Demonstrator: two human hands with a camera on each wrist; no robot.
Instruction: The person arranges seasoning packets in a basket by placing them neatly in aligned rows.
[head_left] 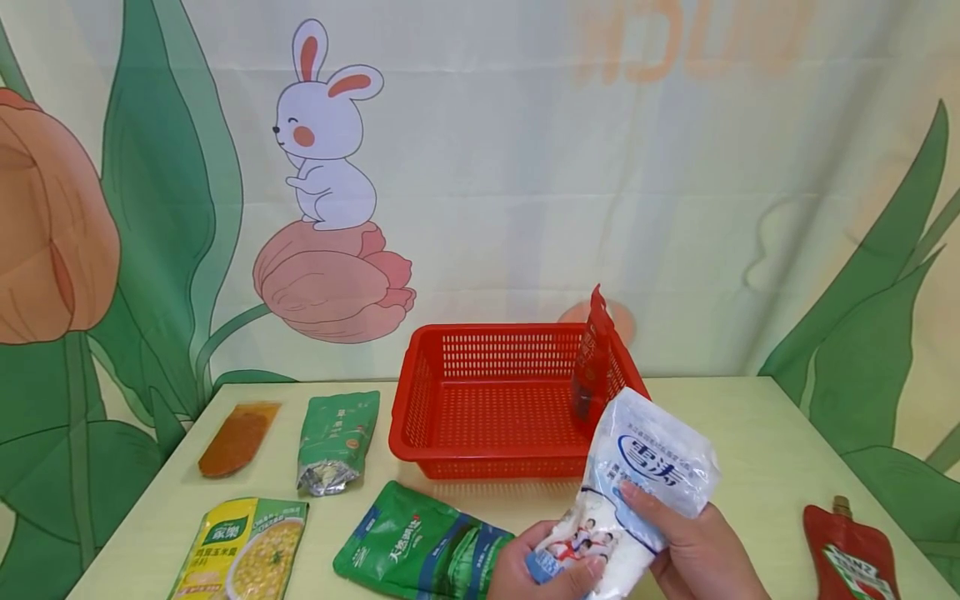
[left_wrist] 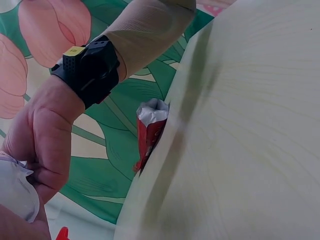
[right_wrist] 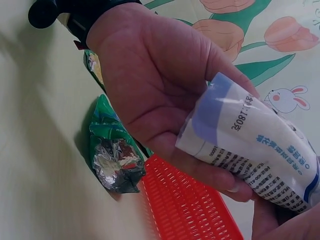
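A white and blue bag of salt (head_left: 656, 454) with a transparent window tilts between both hands at the table's front, right of the middle. My left hand (head_left: 543, 567) grips its lower left end, thumb over the printed front. Higher up on the right side, my right hand (head_left: 693, 542) pinches it, thumb on the front and fingers behind. The right wrist view shows the bag's printed back (right_wrist: 265, 145) lying across the left hand (right_wrist: 160, 85). In the left wrist view the right hand (left_wrist: 47, 127) holds the bag, largely cut off by the frame.
Behind the hands stands a red basket (head_left: 487, 467) with an upright red pouch (head_left: 592, 358) inside. Left lie a green pouch (head_left: 412, 542), a yellow soup packet (head_left: 243, 550), a smaller green pouch (head_left: 337, 437) and a brown sauce packet (head_left: 238, 440). A ketchup pouch (head_left: 851, 550) lies far right.
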